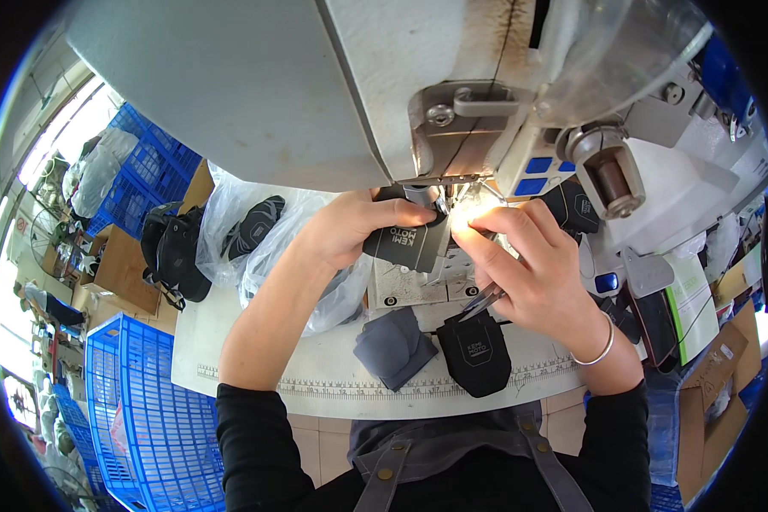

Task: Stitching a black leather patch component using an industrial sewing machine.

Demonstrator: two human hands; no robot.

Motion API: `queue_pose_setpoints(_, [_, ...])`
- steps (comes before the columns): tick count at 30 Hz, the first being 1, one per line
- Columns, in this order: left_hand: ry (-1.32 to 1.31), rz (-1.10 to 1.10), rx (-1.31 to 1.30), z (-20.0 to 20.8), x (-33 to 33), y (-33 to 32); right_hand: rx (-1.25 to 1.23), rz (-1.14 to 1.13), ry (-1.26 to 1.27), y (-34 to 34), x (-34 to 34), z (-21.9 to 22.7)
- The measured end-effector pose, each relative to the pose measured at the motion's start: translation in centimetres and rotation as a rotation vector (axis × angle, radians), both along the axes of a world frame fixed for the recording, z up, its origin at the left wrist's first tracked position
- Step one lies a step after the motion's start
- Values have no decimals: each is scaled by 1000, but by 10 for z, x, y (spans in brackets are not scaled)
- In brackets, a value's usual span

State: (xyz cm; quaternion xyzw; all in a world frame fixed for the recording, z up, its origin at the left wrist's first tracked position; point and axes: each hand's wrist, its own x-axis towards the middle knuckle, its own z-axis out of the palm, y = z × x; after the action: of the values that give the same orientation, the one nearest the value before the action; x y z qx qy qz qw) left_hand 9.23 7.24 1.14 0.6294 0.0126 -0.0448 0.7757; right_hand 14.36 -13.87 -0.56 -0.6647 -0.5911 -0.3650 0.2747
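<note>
My left hand [350,229] grips a dark grey fabric piece [405,246] and holds it under the needle of a white sewing machine [316,85]. My right hand [529,273] pinches the same piece near the lit needle area and also holds small metal snips [480,303] in its palm. Two finished dark pouches, one grey [394,346] and one black [476,354], lie on the white table [256,375] just below my hands. A silver bangle sits on my right wrist.
A clear plastic bag [256,230] with more dark pieces lies left of the machine. Blue plastic crates [136,410] stand at the left, cardboard boxes [708,401] at the right. A ruler strip runs along the table's near edge.
</note>
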Motion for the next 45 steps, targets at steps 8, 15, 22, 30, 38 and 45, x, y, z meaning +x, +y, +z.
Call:
queue_pose_setpoints(8, [-98,225,-45,-4,-23,-37,6,7,-30,-2,6,-1])
queue_pose_setpoints(15, [-73,181,-59,-2,-20,-32,1,37,-18,-3,7,1])
queue_pose_setpoints(22, [-16,199,-134,-10,-26,-28,55,67,24,-4,7,1])
queue_pose_setpoints(30, [37,170,-48,-12,-33,-30,116,108,-56,-2,17,-1])
queue_pose_setpoints(38, [16,173,-13,-4,-33,-34,147,112,-134,2,18,-4])
queue_pose_setpoints(45, [36,84,3,0,-32,-33,153,122,-105,1,17,-5])
